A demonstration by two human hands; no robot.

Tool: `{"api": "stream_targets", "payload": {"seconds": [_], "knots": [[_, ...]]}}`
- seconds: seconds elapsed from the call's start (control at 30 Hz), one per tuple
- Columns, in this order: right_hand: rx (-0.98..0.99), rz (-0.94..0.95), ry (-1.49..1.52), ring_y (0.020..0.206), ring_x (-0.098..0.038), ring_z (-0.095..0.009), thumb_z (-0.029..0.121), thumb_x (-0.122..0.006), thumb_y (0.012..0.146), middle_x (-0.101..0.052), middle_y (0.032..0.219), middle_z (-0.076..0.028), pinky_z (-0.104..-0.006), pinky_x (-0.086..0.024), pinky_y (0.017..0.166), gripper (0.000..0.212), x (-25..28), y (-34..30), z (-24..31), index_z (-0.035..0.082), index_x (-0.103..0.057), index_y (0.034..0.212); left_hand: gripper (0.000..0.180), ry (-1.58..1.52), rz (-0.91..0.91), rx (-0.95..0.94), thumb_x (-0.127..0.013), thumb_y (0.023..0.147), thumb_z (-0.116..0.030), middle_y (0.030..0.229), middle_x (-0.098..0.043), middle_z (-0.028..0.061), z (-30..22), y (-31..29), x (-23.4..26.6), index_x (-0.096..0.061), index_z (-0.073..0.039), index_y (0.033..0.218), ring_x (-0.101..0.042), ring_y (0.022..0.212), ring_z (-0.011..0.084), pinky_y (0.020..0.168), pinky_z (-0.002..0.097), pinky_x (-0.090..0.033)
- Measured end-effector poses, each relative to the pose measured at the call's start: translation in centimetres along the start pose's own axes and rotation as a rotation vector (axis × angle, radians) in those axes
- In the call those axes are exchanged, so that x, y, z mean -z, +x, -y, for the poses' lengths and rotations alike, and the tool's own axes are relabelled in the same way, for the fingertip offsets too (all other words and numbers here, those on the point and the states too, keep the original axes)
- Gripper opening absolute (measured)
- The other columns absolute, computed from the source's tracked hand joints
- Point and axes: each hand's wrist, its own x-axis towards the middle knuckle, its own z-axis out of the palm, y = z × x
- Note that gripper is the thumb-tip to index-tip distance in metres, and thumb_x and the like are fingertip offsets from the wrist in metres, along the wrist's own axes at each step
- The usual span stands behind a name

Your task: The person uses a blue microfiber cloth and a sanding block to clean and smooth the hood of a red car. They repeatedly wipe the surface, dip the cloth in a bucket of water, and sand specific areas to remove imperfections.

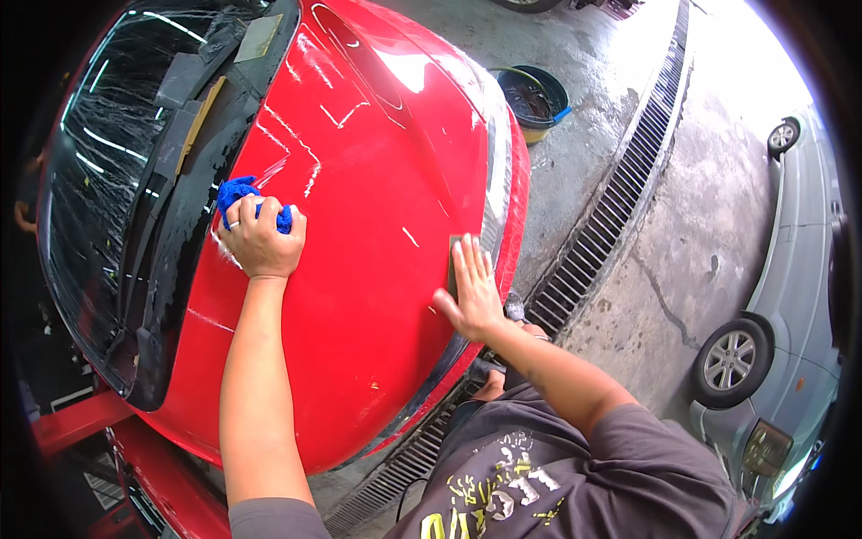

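Observation:
My left hand (260,235) is closed around a crumpled blue cloth (235,191), resting on the red car hood (368,225) near its windshield edge. Over toward the front edge of the hood, my right hand (474,292) lies flat with straight fingers and the thumb spread away. A thin dark flat piece (454,262) shows beneath its fingers; what it is I cannot tell. Whitish streaks and broken white lines run across the glossy paint, some of them maybe reflections.
The wet, streaked windshield (103,171) and wiper cowl lie left. A dark bucket (532,97) stands on the floor beyond the car's front. A metal drain grate (620,180) runs along the floor. A grey car (790,269) is parked at right.

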Motion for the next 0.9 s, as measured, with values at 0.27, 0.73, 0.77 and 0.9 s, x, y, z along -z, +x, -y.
{"api": "stream_targets", "payload": {"seconds": [0.27,0.73,0.77,0.9], "knots": [[0.006,-0.265,0.061,0.170,-0.026,-0.045,0.030,-0.056,0.115,-0.031,0.181,-0.029,-0.0593,-0.021,0.138,0.068,3.8,15.9,-7.1,0.000,-0.035,0.173,0.025,-0.017,-0.032,-0.041,-0.081,0.086,-0.032,0.114,-0.069,0.0073,-0.5,0.6,-0.8,-0.071,-0.012,0.097,-0.062,0.119,0.0341,0.104,0.0561,-0.047],[-0.773,0.135,1.503,0.126,-0.072,-0.026,0.046,-0.056,0.116,-0.072,0.147,-0.009,-0.0498,-0.058,0.101,0.056,16.7,6.1,-14.2,0.012,-0.059,0.160,0.048,-0.080,0.031,0.182,-0.088,0.081,-0.028,0.150,-0.062,0.0206,-4.6,0.7,0.9,-0.075,-0.011,0.124,-0.056,0.140,0.0479,0.123,0.0682,-0.039],[-0.849,0.160,1.612,0.124,-0.073,-0.027,0.048,-0.056,0.115,-0.072,0.146,-0.008,-0.0499,-0.058,0.098,0.055,17.4,6.5,-15.8,0.012,-0.061,0.157,0.043,-0.102,0.027,0.136,-0.090,0.080,-0.030,0.147,-0.063,0.0198,-5.7,0.2,1.0,-0.074,-0.012,0.116,-0.058,0.137,0.0486,0.120,0.0698,-0.042],[-0.767,0.097,1.368,0.111,-0.075,-0.025,0.028,-0.068,0.108,-0.076,0.122,-0.007,-0.0434,-0.060,0.090,0.035,18.3,7.6,-17.5,0.009,-0.064,0.137,0.033,-0.198,0.057,0.034,-0.092,0.077,-0.035,0.141,-0.064,0.0168,-15.3,-3.5,0.3,-0.071,-0.016,0.095,-0.054,0.135,0.0510,0.112,0.0684,-0.045]]}}
